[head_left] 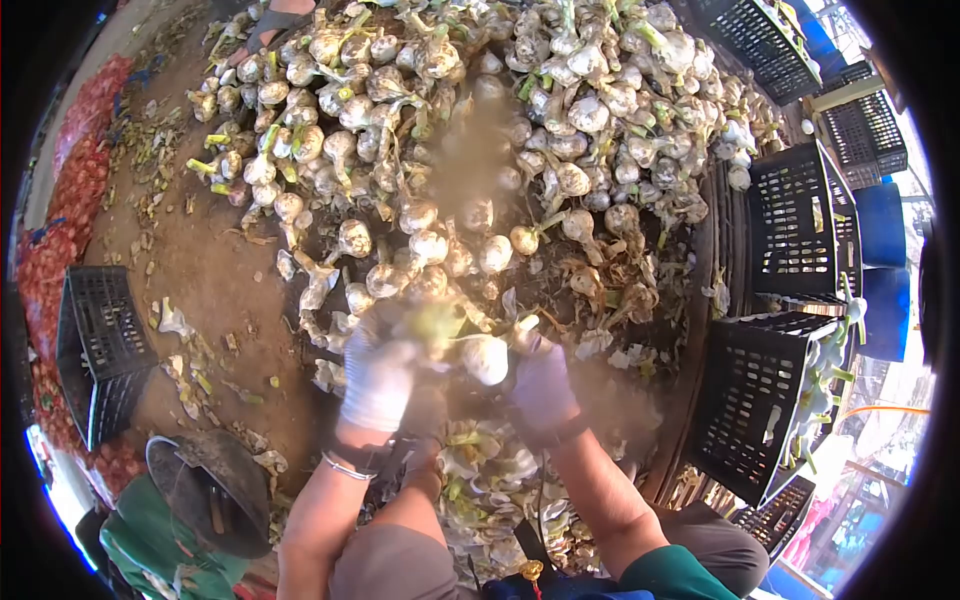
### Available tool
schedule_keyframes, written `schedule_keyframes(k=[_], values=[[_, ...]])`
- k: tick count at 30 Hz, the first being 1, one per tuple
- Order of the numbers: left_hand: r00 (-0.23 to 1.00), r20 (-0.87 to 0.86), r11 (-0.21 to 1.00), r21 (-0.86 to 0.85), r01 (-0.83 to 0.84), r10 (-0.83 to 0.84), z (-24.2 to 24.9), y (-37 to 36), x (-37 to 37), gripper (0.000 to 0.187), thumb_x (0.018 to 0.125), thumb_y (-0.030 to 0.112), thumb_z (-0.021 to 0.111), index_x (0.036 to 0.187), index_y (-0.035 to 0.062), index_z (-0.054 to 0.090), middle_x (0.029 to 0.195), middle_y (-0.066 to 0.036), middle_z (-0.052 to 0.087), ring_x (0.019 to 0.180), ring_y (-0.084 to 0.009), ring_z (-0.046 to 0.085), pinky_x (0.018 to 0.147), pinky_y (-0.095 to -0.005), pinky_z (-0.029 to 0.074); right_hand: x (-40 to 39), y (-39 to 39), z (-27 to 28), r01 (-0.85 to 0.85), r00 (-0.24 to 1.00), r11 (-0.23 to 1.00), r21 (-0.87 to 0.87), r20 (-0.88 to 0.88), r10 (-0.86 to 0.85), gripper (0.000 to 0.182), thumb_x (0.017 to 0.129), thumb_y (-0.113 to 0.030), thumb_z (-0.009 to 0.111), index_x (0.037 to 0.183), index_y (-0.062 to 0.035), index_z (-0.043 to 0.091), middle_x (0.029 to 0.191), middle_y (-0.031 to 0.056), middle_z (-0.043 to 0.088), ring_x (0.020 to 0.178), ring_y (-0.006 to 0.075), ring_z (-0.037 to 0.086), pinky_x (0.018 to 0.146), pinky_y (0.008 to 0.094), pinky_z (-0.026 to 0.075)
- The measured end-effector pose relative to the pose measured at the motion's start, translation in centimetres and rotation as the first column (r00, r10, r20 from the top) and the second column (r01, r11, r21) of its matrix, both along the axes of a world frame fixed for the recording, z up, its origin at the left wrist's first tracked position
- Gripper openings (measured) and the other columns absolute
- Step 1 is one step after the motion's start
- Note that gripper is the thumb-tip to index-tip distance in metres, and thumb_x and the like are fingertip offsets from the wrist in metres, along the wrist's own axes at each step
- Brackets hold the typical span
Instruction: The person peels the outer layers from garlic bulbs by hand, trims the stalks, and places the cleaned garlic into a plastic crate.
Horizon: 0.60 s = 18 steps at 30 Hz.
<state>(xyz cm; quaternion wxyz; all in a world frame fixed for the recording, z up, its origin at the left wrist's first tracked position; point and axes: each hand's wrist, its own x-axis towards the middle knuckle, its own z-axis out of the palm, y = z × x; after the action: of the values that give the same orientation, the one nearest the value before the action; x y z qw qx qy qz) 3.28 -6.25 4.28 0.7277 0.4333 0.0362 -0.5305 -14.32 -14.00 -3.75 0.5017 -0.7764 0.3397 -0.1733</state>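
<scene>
Fingers of our right hand (543, 382) are curling in beside a pale stem end (527, 324); we are seeing too much blur to tell if they are pinching it. Fingers of our left hand (378, 378) are blurring too, near a smeared yellow-green shape (432, 328), so we cannot tell their closure. Both hands are showing pale, glove-like coverings. A whitish garlic bulb (485, 359) is hanging between the hands, closer to the right one. We are wearing a silver bracelet (348, 468) on the left forearm and a dark band (562, 432) at the right wrist.

Below the hands, a pile of leafy scraps (490, 475) is lying between our legs. Just beyond them, loose bulbs (428, 247) are lying on brown soil (225, 290), and farther out a big garlic heap (610, 95) is spreading across both sides, stems pointing every way. Part of another person's limb (268, 38) is showing at the top edge.

On the right, black slotted crates (793, 222) are standing in a row, the nearest one holding stems that are poking out, with blue barrels (882, 225) standing behind. On the left, a black crate (108, 345) is sitting beside red net sacks (72, 230); nearer us, a dark bucket (205, 490) is tilting against green fabric (150, 530).
</scene>
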Motion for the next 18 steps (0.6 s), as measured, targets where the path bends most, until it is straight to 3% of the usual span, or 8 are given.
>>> schedule_keyframes(k=[1,3,5,8,11,13,15,18], values=[[1.0,0.008,0.999,-0.028,-0.015,0.015,0.1,0.1,0.4,0.028,0.069,-0.008,0.053,0.092,0.0091,0.049,0.083,0.001,0.048,0.078,-0.0171,0.057,0.076,-0.0359,0.054,-0.4,0.6,-2.7,0.105,0.962,0.946,0.306,0.211,-0.175,0.034,0.084,-0.037,0.059,0.103,-0.0085,0.056,0.075,0.0004,0.051,0.068,0.0135,0.052,0.065,0.0291,0.042],[0.988,0.135,0.993,-0.082,0.089,-0.077,1.1,0.0,0.3,0.03,0.067,-0.007,0.058,0.092,0.0086,0.05,0.081,0.002,0.048,0.073,-0.0151,0.056,0.069,-0.0328,0.054,-1.3,-0.7,-2.5,-0.248,0.891,0.936,-0.251,-0.437,0.119,0.029,0.087,-0.033,0.056,0.103,-0.0085,0.053,0.076,-0.0003,0.051,0.071,0.0141,0.052,0.065,0.0284,0.042],[0.957,0.272,0.995,0.04,0.091,-0.099,3.0,0.6,-0.7,0.034,0.064,-0.008,0.063,0.092,0.0078,0.053,0.078,0.002,0.049,0.071,-0.0128,0.057,0.062,-0.0285,0.053,-1.4,-0.6,-3.5,0.226,0.886,0.533,0.815,0.056,-0.46,0.036,0.095,-0.027,0.039,0.124,-0.0087,0.051,0.109,0.0076,0.064,0.09,0.019,0.063,0.076,0.0333,0.052],[0.859,0.364,0.932,0.103,0.347,-0.36,0.7,3.5,1.0,0.028,0.063,-0.011,0.064,0.087,0.0034,0.061,0.076,0.0,0.058,0.067,-0.0116,0.058,0.061,-0.0253,0.049,-2.0,-3.0,-3.4,0.272,0.819,0.311,0.911,-0.049,-0.572,0.012,0.083,-0.005,0.055,0.095,-0.0088,0.056,0.078,0.0027,0.053,0.073,0.0181,0.055,0.064,0.0294,0.047],[-0.19,0.587,0.49,0.781,0.388,-0.787,-2.0,4.4,3.3,0.021,0.074,0.012,0.069,0.094,0.0067,0.067,0.091,-0.01,0.064,0.082,-0.0269,0.064,0.073,-0.0355,0.052,-1.2,-3.6,1.1,0.324,0.827,0.284,0.903,-0.124,-0.548,0.01,0.079,-0.009,0.061,0.088,-0.008,0.057,0.081,0.0035,0.055,0.074,0.0153,0.057,0.061,0.0278,0.048],[-0.474,0.67,0.748,0.663,0.033,-0.572,-1.7,3.9,1.2,0.04,0.072,0.026,0.074,0.107,0.0069,0.064,0.116,-0.017,0.058,0.102,-0.0348,0.058,0.084,-0.0391,0.049,-0.9,-3.0,0.7,0.312,0.817,0.397,0.863,-0.03,-0.576,0.007,0.079,-0.012,0.061,0.084,-0.0082,0.058,0.078,0.0025,0.055,0.073,0.0124,0.057,0.058,0.0261,0.046],[0.014,0.877,0.833,0.451,0.321,-0.48,-3.4,3.2,0.5,0.068,0.074,0.037,0.076,0.128,0.0032,0.05,0.122,-0.017,0.054,0.111,-0.031,0.055,0.092,-0.0377,0.047,-1.3,-1.7,-1.6,0.257,0.921,0.676,0.691,0.037,-0.388,0.037,0.082,-0.039,0.065,0.089,-0.0029,0.062,0.075,0.0035,0.06,0.058,0.0116,0.056,0.052,0.0226,0.044],[0.892,0.322,0.943,0.201,0.264,-0.318,-7.6,4.1,-0.9,0.041,0.084,0.024,0.067,0.116,0.0019,0.056,0.104,-0.012,0.063,0.091,-0.0233,0.063,0.079,-0.031,0.051,1.0,-2.1,4.6,-0.023,0.977,0.691,0.723,0.163,-0.137,0.074,0.083,-0.064,0.059,0.117,0.0021,0.061,0.091,0.0075,0.067,0.057,0.0071,0.055,0.05,0.0207,0.043]])
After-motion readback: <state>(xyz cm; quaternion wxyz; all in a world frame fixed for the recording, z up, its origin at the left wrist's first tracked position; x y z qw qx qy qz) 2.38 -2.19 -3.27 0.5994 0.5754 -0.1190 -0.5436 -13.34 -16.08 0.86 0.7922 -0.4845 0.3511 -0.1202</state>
